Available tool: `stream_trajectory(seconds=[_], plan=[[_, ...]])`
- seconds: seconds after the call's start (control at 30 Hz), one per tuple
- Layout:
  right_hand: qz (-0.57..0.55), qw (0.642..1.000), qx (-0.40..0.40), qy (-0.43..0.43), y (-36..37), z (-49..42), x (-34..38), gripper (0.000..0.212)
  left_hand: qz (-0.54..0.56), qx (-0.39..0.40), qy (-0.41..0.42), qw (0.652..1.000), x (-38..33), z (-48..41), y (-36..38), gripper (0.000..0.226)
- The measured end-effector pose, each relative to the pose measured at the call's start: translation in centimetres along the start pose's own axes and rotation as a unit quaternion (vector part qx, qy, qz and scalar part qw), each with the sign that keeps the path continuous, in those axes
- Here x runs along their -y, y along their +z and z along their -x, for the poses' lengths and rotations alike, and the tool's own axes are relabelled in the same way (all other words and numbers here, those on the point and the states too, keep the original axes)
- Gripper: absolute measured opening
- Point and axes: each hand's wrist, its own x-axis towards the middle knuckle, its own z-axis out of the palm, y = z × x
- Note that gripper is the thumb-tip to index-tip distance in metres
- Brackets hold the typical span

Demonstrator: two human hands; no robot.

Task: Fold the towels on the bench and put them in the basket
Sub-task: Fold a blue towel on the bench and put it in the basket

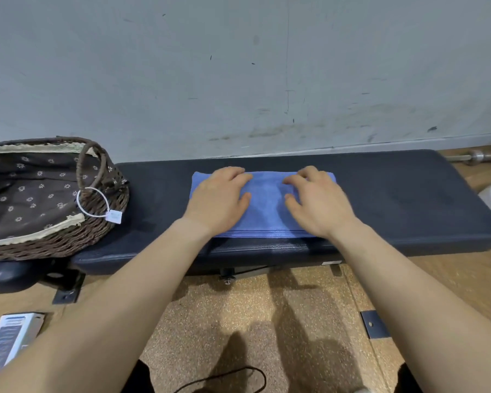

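The person leans over a black padded bench (408,199) that stands against a scuffed grey wall (238,66). A blue towel (267,208) lies on the middle of the pad as a neat flat rectangle, its doubled edge showing along the near side.

Both hands rest on top of it, grasping nothing. The left hand (219,199) covers the towel's left part and the right hand (319,202) its right part. Their fingers are spread and only lightly bent, the palms are down, and a strip of blue shows between them.

At the left end of the bench sits a dark wicker basket (68,239), well apart from the towel. It is lined with brown cloth (26,194) printed with small white flowers and trimmed in cream, and its handle (92,163) arches up on the side nearest the towel. A small white tag (114,216) hangs from that handle on a thin white loop (92,188). There is print on the tag, but it is too small to read.

Down on the speckled tan floor (253,307), at the lower left, lies a box (9,338) with a blue and white label, its lettering blurred past reading. A black cord (238,373) curls at the bottom edge. The chrome end of a barbell (478,157) lies by the wall beyond the bench's right end.
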Motion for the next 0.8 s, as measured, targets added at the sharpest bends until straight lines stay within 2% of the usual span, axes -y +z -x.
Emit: stream_trajectory(seconds=[0.13, 0.23, 0.33, 0.5, 0.67, 0.73, 0.8], plan=[[-0.003, 0.999, 0.034, -0.026, 2.5, -1.6, 0.5, 0.065, -0.097, 0.065, 0.028, 0.993, -0.2, -1.7, 2.6, 0.057], [0.011, 0.997, 0.080, -0.017, 3.7, -1.9, -0.7, 0.074, -0.104, 0.090, 0.029, 0.990, 0.4, -1.7, 3.5, 0.060], [0.038, 0.994, 0.101, 0.008, 4.2, -1.3, -2.1, 0.076, -0.088, 0.097, 0.008, 0.991, 1.0, -1.2, 3.6, 0.066], [0.064, 0.991, 0.107, 0.056, 3.7, -0.1, -3.6, 0.076, -0.074, 0.088, -0.094, 0.989, 1.9, -0.4, 3.7, 0.076], [0.072, 0.987, 0.134, 0.051, 3.1, 1.7, -3.9, 0.078, -0.061, 0.105, -0.083, 0.989, 1.0, 1.6, 3.2, 0.074], [0.080, 0.985, 0.142, 0.049, 2.6, 2.3, -3.9, 0.078, 0.007, 0.065, -0.082, 0.994, 1.2, 2.2, 2.1, 0.063], [0.084, 0.988, 0.126, 0.037, 2.0, 2.4, -3.8, 0.077, 0.047, -0.028, -0.105, 0.993, 2.1, 2.5, 0.7, 0.051]])
